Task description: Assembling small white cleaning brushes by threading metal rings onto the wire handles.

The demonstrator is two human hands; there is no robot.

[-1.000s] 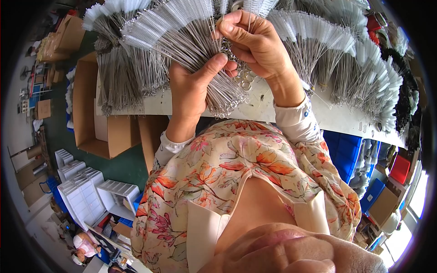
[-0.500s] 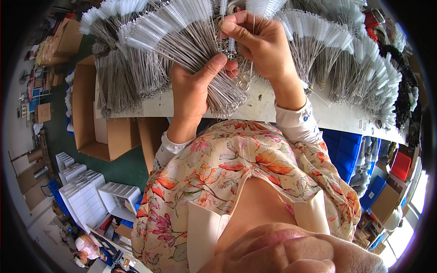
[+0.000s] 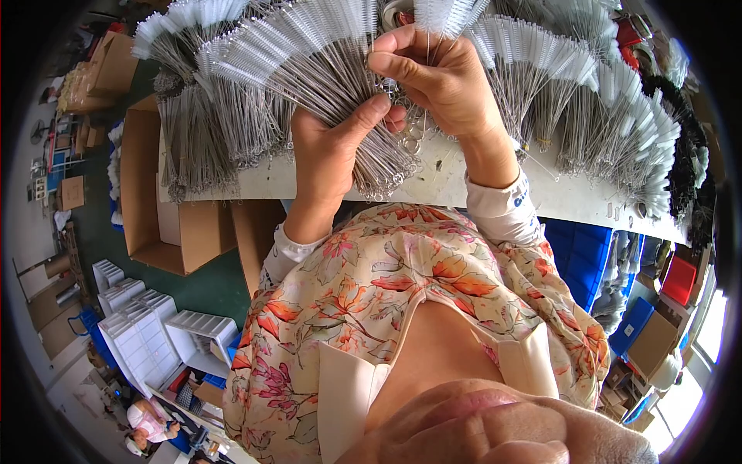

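My left hand (image 3: 328, 151) is closed round a thick fan of thin wire brushes (image 3: 309, 77), its thumb lying across the metal stems. Their white bristle ends spread upward, and small wire loops gather below the hand. My right hand (image 3: 448, 89) has its thumb and index finger pinched at the fan's right edge; whether a stem sits in the pinch is hard to see. A few more wire brushes (image 3: 444, 19) stick up from behind its curled fingers, bristles up.
Heaps of similar brushes lie on the white table (image 3: 464, 174), at the left (image 3: 201, 131) and right (image 3: 580, 100). Below the table's left end stands an open cardboard box (image 3: 154, 209). White crates (image 3: 139, 332) are on the floor; a blue bin (image 3: 572, 255) is at the right.
A brush that stood apart by my right fingertips now seems to lie against the fan's edge. My right fingertips have moved slightly down and left; my left hand keeps its hold.
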